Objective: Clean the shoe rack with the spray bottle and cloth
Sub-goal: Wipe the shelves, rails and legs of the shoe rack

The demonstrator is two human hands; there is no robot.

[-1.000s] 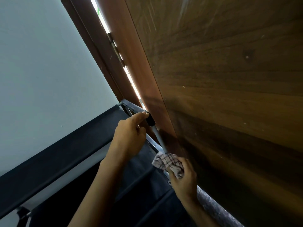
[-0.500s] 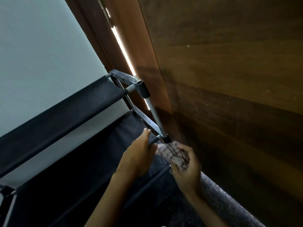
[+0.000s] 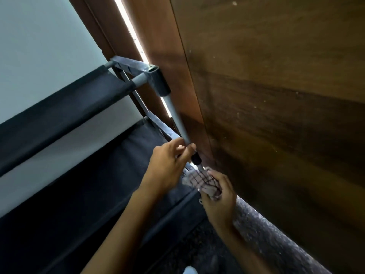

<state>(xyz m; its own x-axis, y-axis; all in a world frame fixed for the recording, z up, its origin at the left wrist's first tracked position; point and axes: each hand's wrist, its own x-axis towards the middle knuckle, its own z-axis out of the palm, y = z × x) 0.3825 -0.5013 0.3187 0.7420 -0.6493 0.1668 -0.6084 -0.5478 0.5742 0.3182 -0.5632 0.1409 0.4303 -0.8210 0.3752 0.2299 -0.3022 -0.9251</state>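
Note:
The shoe rack (image 3: 65, 107) has black fabric shelves and grey metal tubes joined by dark plastic corner pieces. Its right upright tube (image 3: 176, 117) runs down beside a wooden door. My left hand (image 3: 169, 165) grips that tube just above a lower black joint, fingers curled round it. My right hand (image 3: 219, 198) holds a bunched checked cloth (image 3: 203, 181) pressed against the tube right under that joint. A pale rounded shape (image 3: 190, 270) at the bottom edge may be the spray bottle; too little shows to tell.
A brown wooden door (image 3: 276, 95) fills the right side, very close to the rack. A bright slit (image 3: 130, 32) runs along its hinge edge. A pale wall (image 3: 39, 40) stands behind the rack. A grey textured strip (image 3: 272, 240) lies along the door's foot.
My left hand came down from the top corner joint to the lower part of the upright tube. The cloth hand stayed low by the lower joint. The view tilted downward.

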